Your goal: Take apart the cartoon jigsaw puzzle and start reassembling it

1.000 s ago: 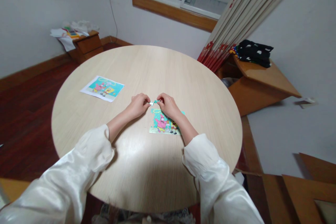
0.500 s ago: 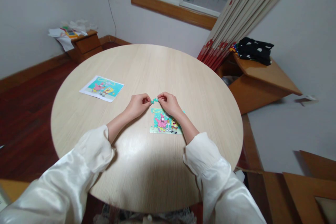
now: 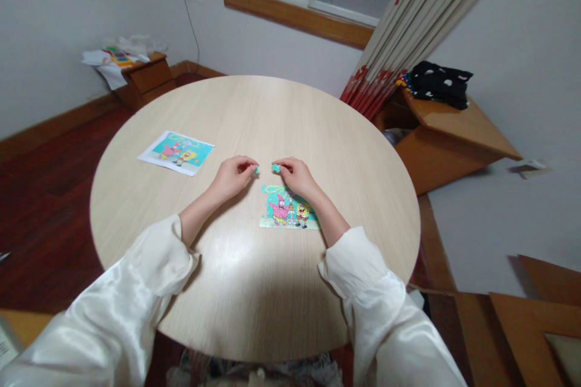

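Pinch grips: left hand (image 3: 232, 175) holds the left piece (image 3: 256, 169), right hand (image 3: 296, 175) the right piece (image 3: 275, 167), tips just apart; the puzzle (image 3: 285, 210) lies on the tabletop (image 3: 254, 290) beneath the right wrist.

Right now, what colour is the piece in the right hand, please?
The piece is teal; head view.

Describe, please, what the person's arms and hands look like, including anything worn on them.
Both arms are clothed in loose, glossy white fabric. The left sleeve and right sleeve are full and billowy, and each ends in a gathered cuff partway along the forearm. The left hand and right hand are bare. No gloves, watch or bracelet show.
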Motion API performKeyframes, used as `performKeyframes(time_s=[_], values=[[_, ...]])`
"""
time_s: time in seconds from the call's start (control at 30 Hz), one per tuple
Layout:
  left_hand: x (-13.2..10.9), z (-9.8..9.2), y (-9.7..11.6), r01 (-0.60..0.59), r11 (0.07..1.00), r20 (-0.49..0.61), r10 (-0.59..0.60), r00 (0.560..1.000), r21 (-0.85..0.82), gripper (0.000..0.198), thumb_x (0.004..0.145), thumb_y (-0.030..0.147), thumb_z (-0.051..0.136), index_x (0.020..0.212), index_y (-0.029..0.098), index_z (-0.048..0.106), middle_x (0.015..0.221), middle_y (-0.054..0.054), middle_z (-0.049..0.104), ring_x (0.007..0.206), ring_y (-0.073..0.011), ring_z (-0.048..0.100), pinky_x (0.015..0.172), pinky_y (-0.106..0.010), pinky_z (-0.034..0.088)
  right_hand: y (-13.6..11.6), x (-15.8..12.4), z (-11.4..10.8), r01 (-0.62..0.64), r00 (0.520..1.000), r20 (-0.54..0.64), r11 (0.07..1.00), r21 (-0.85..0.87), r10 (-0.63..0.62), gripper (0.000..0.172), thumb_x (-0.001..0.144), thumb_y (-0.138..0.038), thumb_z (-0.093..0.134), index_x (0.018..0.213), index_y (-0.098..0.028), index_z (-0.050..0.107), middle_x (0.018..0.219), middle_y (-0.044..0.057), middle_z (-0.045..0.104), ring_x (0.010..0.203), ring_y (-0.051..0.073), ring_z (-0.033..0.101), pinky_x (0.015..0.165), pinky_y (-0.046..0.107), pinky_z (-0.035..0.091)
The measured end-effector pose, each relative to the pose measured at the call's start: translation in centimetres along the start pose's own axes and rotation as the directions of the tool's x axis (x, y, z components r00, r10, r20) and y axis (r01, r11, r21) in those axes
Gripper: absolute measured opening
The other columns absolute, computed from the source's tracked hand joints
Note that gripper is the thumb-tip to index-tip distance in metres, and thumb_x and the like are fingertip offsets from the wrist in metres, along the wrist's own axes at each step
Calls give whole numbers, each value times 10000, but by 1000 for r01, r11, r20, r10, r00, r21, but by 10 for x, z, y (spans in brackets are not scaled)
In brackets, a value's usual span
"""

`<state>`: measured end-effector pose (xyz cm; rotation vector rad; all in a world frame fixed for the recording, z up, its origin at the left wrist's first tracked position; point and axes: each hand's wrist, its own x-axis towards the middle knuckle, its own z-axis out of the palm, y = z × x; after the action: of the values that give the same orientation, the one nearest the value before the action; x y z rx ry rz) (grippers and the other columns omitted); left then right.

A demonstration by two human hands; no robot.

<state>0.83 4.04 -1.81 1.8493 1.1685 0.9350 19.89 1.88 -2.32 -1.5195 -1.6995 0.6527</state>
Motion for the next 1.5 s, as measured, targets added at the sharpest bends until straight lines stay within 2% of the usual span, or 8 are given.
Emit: performKeyframes(time_s=[0.1,0.27,0.37,0.53,0.77,1.03,1.23,1.5], values=[[-1,-4,4,145,962,3,-148,989,-233,99,791,229,585,752,148,629,693,-27,630,648,-137,586,653,-279,468,-5,-11,-8,-60,998,5,982,178,60,210,805,-109,507,848,-170,703,875,55,697,785,149,649,775,316,510],[-4,-12,14,422,709,220,-364,905,-564,109,850,163,530,747,143,557,709,-47,624,586,-98,587,639,-269,525,-18,-46,-10,-174,983,12,913,368,182,93,729,-223,620,794,-173,665,666,-5,639,603,118,605,580,252,492],[-5,-14,19,490,642,299,-389,871,-590,106,850,118,511,753,144,547,770,-70,648,603,-102,605,677,-293,548,-26,-59,-5,-218,972,29,859,463,231,144,691,-278,673,789,-183,629,626,-19,619,576,113,605,562,244,495],[-8,-13,24,530,670,413,-346,842,-519,123,800,54,512,736,143,569,646,-33,592,530,-81,539,527,-219,486,-30,-61,-2,-246,965,52,818,520,257,188,653,-303,710,757,-194,598,610,-20,626,588,128,635,594,264,515],[-17,-4,31,455,810,527,-220,821,-370,124,805,232,613,742,126,618,643,-30,601,521,-75,505,529,-226,451,-30,-60,-1,-235,968,55,801,550,246,249,626,-342,738,757,-204,577,609,-26,641,623,151,669,613,276,530],[-20,-2,32,365,875,492,-176,853,-318,173,753,257,635,637,138,586,473,37,489,444,-69,425,474,-212,319,-36,-62,4,-280,960,156,767,578,233,255,635,-331,721,782,-208,552,624,-25,655,610,138,670,577,246,514],[-14,-18,23,217,975,456,-171,873,-50,206,722,300,633,586,148,606,423,52,419,399,-64,331,422,-211,215,-32,-61,2,-251,968,129,807,534,216,218,660,-306,690,803,-207,559,596,-38,631,590,131,653,534,228,489],[-9,-35,16,66,983,670,-164,724,169,230,662,329,646,506,166,603,435,44,466,430,-75,354,431,-206,236,-31,-60,1,-222,975,92,837,501,203,158,684,-273,640,801,-202,561,607,-34,612,612,131,647,558,235,487]])
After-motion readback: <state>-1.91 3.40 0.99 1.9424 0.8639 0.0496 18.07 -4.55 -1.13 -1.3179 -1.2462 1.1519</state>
